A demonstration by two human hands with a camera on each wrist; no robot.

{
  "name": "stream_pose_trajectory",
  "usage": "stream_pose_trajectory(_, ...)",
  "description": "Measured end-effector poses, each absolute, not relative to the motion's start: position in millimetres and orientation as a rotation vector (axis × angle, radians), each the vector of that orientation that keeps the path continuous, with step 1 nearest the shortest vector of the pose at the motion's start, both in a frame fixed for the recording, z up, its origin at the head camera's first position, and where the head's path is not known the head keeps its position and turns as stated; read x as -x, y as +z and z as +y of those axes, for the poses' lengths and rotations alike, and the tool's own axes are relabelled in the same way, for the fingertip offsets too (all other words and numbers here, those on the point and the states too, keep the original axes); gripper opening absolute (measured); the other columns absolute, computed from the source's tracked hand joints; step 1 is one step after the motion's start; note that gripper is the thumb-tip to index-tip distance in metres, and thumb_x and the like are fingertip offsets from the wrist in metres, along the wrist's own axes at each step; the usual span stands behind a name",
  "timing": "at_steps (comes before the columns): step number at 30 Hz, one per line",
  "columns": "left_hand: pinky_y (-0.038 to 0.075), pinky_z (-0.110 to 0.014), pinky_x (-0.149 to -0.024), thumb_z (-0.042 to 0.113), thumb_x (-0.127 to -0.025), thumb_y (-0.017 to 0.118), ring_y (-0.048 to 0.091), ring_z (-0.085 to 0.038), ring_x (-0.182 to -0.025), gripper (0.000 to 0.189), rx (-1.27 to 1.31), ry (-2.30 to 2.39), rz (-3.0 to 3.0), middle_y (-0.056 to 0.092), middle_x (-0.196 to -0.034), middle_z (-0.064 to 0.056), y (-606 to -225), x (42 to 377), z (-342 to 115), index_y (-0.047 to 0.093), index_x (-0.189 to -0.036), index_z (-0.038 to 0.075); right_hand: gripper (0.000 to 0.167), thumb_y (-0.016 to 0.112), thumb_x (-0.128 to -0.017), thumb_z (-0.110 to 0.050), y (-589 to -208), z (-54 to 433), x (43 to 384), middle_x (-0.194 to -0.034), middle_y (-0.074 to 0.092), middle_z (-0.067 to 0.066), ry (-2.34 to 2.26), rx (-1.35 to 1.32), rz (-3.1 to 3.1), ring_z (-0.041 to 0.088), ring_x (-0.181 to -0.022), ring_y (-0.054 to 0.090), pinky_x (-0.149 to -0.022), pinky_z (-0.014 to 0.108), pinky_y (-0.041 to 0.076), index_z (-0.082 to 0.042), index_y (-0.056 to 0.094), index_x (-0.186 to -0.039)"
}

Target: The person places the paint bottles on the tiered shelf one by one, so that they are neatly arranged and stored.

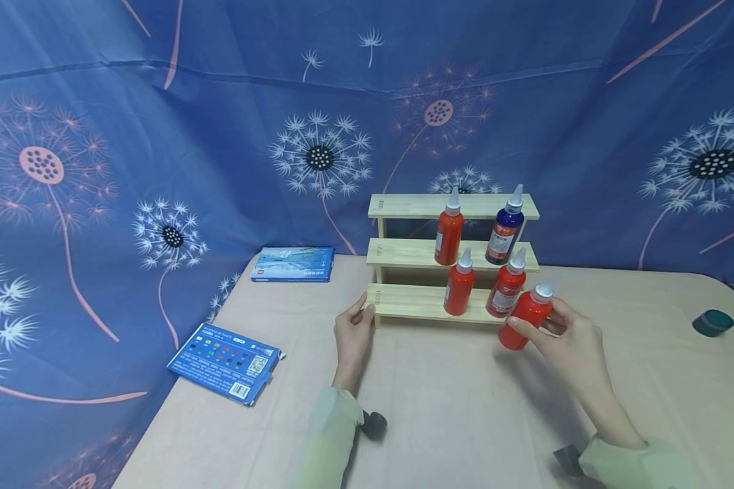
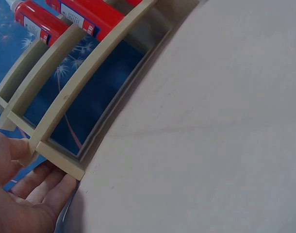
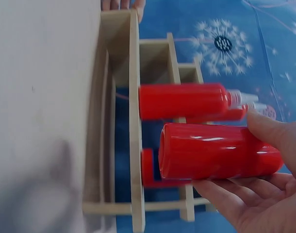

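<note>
A pale wooden three-tier display rack (image 1: 406, 302) stands against the curtain. My left hand (image 1: 353, 339) grips the left end of its lowest shelf, thumb above and fingers at the side leg in the left wrist view. With thumb and fingers my right hand (image 1: 575, 350) holds a red paint bottle (image 3: 216, 150) with a pale pointed cap, slightly tilted, in front of the rack's right end. Two red bottles, one left (image 1: 459, 293) and one right (image 1: 505, 292), stand on the bottom shelf. An orange-red bottle (image 1: 448, 238) and a dark blue bottle (image 1: 504, 236) stand on the middle shelf.
Two flat blue paint boxes lie at the table's left, one near the back (image 1: 292, 265), the other closer (image 1: 226, 363). A dark green round object (image 1: 712, 323) lies at the far right. Behind the table (image 1: 440, 407) hangs a blue dandelion-print curtain (image 1: 232, 136).
</note>
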State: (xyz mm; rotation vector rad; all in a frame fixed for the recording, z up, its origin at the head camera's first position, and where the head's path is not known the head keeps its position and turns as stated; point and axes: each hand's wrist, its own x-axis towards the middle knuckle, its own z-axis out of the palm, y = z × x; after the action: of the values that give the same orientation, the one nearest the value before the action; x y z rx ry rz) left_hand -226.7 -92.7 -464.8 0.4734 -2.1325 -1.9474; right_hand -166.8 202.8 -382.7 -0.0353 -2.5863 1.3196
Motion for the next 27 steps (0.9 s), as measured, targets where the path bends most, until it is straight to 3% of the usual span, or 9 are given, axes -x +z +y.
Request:
stream_pose_trajectory(4, 0.061, -0.026, -0.079, 0.013, -0.095, 0.063, 0.070, -0.028, -0.102, 0.036, -0.488, -1.947, -2.134, 0.067, -0.118, -0.020, -465, 227, -93, 0.061, -0.130, 0.012, 0.064, 0.076, -0.086, -0.029, -383, 188, 167, -0.125, 0.061, 0.028, 1.331, -0.043, -2.580, 0.047, -0.110, 0.061, -0.086, 0.043, 0.052, 0.001, 0.051, -0.137)
stream_pose_trajectory(11, 0.061, -0.025, -0.078, 0.013, -0.095, 0.063, 0.069, -0.028, -0.102, 0.036, -0.488, -1.951, -2.132, 0.067, -0.119, -0.021, -466, 227, -94, 0.061, -0.131, 0.012, 0.061, 0.075, -0.087, -0.034, -381, 163, 168, -0.123, 0.064, 0.024, 1.419, -0.089, -2.607, 0.043, -0.111, 0.062, -0.092, 0.052, 0.054, -0.003, 0.054, -0.134)
stream_pose_trajectory(27, 0.061, -0.025, -0.078, 0.014, -0.095, 0.063, 0.070, -0.026, -0.101, 0.035, -0.487, -1.949, -2.137, 0.066, -0.121, -0.019, -467, 229, -93, 0.061, -0.130, 0.012, 0.056, 0.077, -0.086, -0.024, -385, 118, 176, -0.123, 0.065, 0.018, 1.559, -0.216, -2.626, 0.035, -0.113, 0.063, -0.096, 0.049, 0.054, -0.006, 0.054, -0.134)
